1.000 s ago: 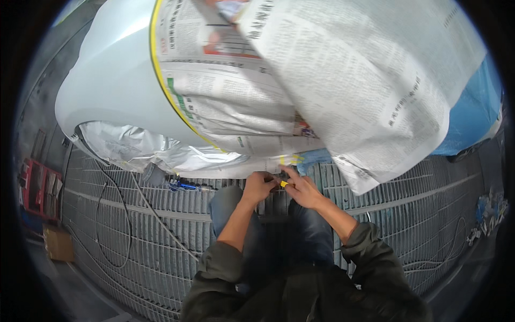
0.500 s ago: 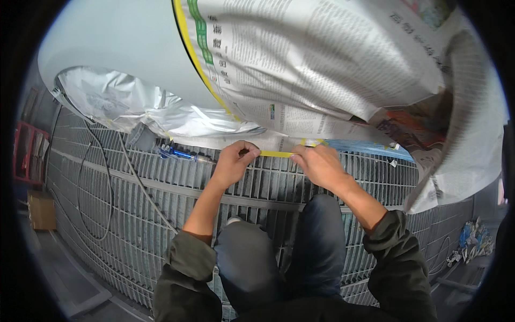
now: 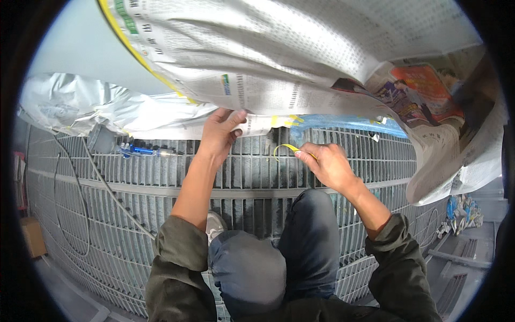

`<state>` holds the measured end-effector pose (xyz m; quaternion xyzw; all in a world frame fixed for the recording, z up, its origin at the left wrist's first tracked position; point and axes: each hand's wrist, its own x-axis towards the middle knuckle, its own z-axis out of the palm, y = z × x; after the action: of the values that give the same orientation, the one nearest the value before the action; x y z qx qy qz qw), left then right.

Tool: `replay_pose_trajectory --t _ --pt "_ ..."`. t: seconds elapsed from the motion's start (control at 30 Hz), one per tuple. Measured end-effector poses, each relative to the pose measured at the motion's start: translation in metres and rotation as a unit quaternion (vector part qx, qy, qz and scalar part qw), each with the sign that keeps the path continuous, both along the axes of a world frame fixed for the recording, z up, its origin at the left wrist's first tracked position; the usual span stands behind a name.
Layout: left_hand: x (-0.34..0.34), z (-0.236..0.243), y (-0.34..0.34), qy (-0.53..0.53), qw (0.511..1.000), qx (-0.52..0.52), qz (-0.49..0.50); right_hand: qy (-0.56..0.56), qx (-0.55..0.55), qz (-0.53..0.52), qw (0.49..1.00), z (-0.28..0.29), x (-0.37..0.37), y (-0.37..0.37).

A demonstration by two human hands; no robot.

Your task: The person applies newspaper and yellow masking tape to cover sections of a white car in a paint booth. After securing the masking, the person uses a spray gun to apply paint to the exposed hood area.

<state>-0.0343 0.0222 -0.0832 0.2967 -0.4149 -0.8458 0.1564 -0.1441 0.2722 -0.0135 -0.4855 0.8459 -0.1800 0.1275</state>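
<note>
Newspaper (image 3: 279,59) hides left hand (image 3: 221,133) fingertips; right hand (image 3: 327,163) pinches yellow tape (image 3: 284,147).

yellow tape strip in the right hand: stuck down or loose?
Loose. The tape strip curls free in the air, pinched by the right hand, clear of the newspaper edge that the left hand holds.

Left hand (image 3: 220,131) grips newspaper (image 3: 279,70); right hand (image 3: 328,163) pinches yellow tape (image 3: 284,147).

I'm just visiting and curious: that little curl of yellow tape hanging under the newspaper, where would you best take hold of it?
Probably at its loose curled end, pinched flat between thumb and finger from the right and below, as the right hand does. The yellow tape strip arcs free there; its other end seems to run toward the newspaper edge under the left hand.
</note>
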Motion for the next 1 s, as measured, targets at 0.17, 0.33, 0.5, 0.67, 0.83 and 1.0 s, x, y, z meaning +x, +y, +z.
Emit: replay_pose_trajectory --t 0.17,0.33,0.5,0.67,0.83,1.0 --pt "-0.039 0.004 0.003 0.046 0.992 0.022 0.117 -0.090 -0.054 -0.049 0.993 -0.003 -0.003 0.000" --pt "-0.045 0.006 0.004 0.041 0.993 -0.001 0.113 -0.100 -0.083 -0.094 0.987 -0.018 -0.007 -0.031" --pt "-0.048 0.011 0.005 -0.004 0.994 -0.034 0.100 -0.023 -0.110 -0.083 0.990 -0.015 -0.007 -0.066" --pt "-0.047 0.012 0.004 -0.058 0.983 -0.129 0.115 0.013 -0.115 -0.113 0.987 -0.012 -0.021 -0.096" --pt "-0.047 0.008 0.001 -0.096 0.972 -0.181 0.115 0.044 -0.106 -0.161 0.980 -0.019 -0.025 -0.115" --pt "-0.047 0.010 -0.003 -0.100 0.963 -0.211 0.132 0.069 -0.107 -0.181 0.975 -0.015 -0.026 -0.125"
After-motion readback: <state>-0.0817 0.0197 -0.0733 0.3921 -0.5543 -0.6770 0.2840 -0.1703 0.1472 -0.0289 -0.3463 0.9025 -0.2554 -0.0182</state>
